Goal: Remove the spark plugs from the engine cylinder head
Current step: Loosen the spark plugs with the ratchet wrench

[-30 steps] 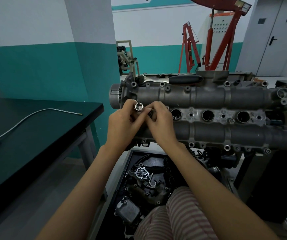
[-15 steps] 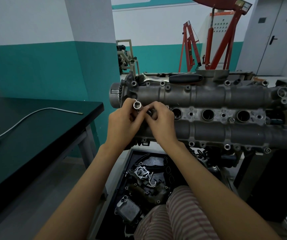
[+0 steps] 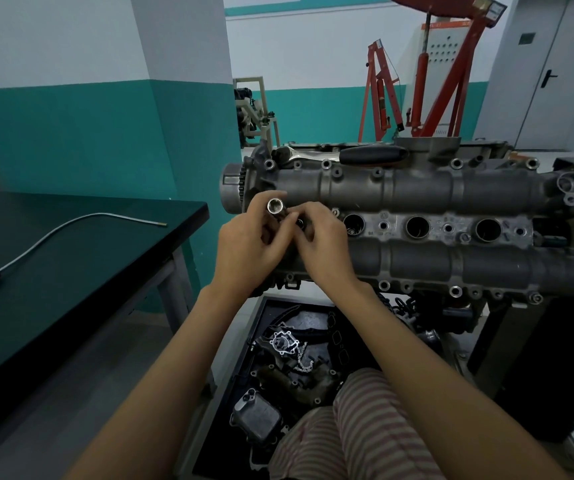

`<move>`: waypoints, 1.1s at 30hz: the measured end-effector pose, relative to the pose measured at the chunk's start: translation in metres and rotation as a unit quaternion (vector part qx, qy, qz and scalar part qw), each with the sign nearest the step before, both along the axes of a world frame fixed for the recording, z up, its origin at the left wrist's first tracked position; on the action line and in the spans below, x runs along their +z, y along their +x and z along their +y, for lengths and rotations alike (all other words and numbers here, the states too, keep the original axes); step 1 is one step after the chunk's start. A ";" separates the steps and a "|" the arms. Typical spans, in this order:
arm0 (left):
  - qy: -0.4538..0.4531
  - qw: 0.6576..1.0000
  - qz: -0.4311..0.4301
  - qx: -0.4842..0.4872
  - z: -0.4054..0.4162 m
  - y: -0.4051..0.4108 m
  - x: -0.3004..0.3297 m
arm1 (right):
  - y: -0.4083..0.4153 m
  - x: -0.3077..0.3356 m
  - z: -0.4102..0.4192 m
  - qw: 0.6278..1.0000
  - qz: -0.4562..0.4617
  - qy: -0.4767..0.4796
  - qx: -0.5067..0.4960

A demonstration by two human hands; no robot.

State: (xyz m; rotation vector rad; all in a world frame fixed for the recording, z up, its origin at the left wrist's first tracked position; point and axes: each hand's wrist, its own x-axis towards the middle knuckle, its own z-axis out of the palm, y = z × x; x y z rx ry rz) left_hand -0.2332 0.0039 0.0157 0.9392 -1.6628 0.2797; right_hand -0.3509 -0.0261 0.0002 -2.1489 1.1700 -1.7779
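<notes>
Red engine hoist [image 3: 427, 74] stands at the back wall, well behind everything. Dark tabletop [image 3: 71, 271] on the left carries a thin bent metal rod [image 3: 81, 225]. Engine cylinder head [image 3: 417, 220] lies lengthwise across the middle of the view on its stand, w/ three open spark plug wells [image 3: 417, 226] in a row to the right of the hands; the leftmost well is hidden under the fingers. Black parts tray [image 3: 244, 368] sits on the floor below the head, holding loose engine bits incl. a small chain. Black-handled ratchet [image 3: 347, 154] rests along the head's far edge.

Left hand [image 3: 244, 251] over the head's left end, grip curled round a silver socket [image 3: 275, 206] whose open end faces up toward the camera. Right hand [image 3: 323, 244] just beside it, touching the left; fingertips bent in at the socket's lower part, but can't tell if that grip pinches anything. No spark plug itself can be made out; whatever is between the fingers is too hidden.
</notes>
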 end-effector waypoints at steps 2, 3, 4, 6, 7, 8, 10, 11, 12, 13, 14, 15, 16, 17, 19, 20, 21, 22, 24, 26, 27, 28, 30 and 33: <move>-0.004 1.000 -0.009 0.003 0.000 0.001 0.000 | 0.000 0.000 0.001 1.000 0.018 -0.007 0.006; -0.003 1.000 -0.005 0.006 -0.001 0.001 0.000 | 0.000 0.000 0.002 1.000 0.025 -0.007 0.005; 0.000 1.000 0.005 0.010 -0.002 0.001 0.000 | 0.001 0.000 0.002 1.000 0.023 -0.003 0.002; 0.007 0.999 0.030 0.013 -0.004 -0.001 0.000 | 0.002 -0.001 0.001 1.000 0.002 0.008 -0.011; 0.010 0.999 0.037 0.014 -0.004 -0.002 0.000 | 0.003 -0.001 0.001 1.000 -0.009 0.011 -0.017; 0.010 0.999 0.039 0.014 -0.004 -0.002 0.000 | 0.003 -0.001 0.000 1.000 -0.015 0.010 -0.020; 0.006 1.000 0.027 0.013 -0.003 -0.002 -0.001 | 0.002 -0.001 0.000 1.000 -0.014 0.010 -0.022; 0.002 1.000 0.018 0.011 -0.002 -0.001 -0.001 | 0.001 -0.001 0.000 1.000 -0.009 0.010 -0.018; -0.001 1.000 0.010 0.010 -0.002 -0.001 -0.001 | 0.000 -0.001 0.001 1.000 -0.003 0.006 -0.011; -0.005 1.000 0.004 0.009 -0.001 0.000 -0.001 | 0.000 -0.001 0.002 1.000 0.005 -0.002 -0.003; -0.007 1.000 -0.001 0.009 -0.001 0.000 -0.001 | 0.000 -0.001 0.002 1.000 0.012 -0.009 0.003; -0.008 1.000 -0.004 0.012 -0.002 0.000 -0.001 | 0.000 0.000 0.003 1.000 0.016 -0.011 0.006; -0.008 1.000 -0.003 0.015 -0.003 0.000 -0.001 | 0.001 0.000 0.004 1.000 0.016 -0.007 0.006; -0.006 1.000 0.004 0.017 -0.004 0.000 -0.001 | 0.001 0.000 0.004 1.000 0.014 0.001 0.003; -0.004 1.000 0.025 0.017 -0.005 -0.001 -0.001 | 0.001 0.000 0.004 1.000 0.004 0.015 -0.005; -0.004 0.999 0.030 0.017 -0.005 -0.001 -0.001 | 0.002 0.000 0.003 1.000 -0.001 0.019 -0.009; -0.005 0.999 0.031 0.015 -0.005 -0.001 -0.001 | 0.002 0.000 0.003 1.000 -0.005 0.018 -0.011; -0.005 1.000 0.028 0.013 -0.004 -0.001 -0.002 | 0.001 0.001 0.003 1.000 -0.007 0.016 -0.013; -0.006 1.000 0.014 0.009 -0.002 -0.001 -0.002 | 0.000 0.000 0.002 1.000 -0.002 0.010 -0.012; -0.010 1.000 -0.004 0.004 -0.001 0.001 -0.001 | 0.000 0.000 0.002 1.000 0.004 0.003 -0.008; -0.009 1.000 -0.011 0.004 -0.001 0.001 -0.001 | 0.000 -0.001 0.003 1.000 0.005 -0.002 -0.006; -0.006 1.000 -0.012 0.006 -0.001 0.001 -0.001 | 0.000 0.000 0.003 1.000 0.005 -0.006 -0.007; -0.003 1.000 0.005 0.011 -0.003 0.000 -0.001 | 0.001 0.000 0.004 1.000 0.009 -0.014 -0.006; -0.006 0.999 0.034 0.022 -0.004 -0.003 0.000 | 0.001 -0.001 0.004 1.000 0.010 -0.011 0.002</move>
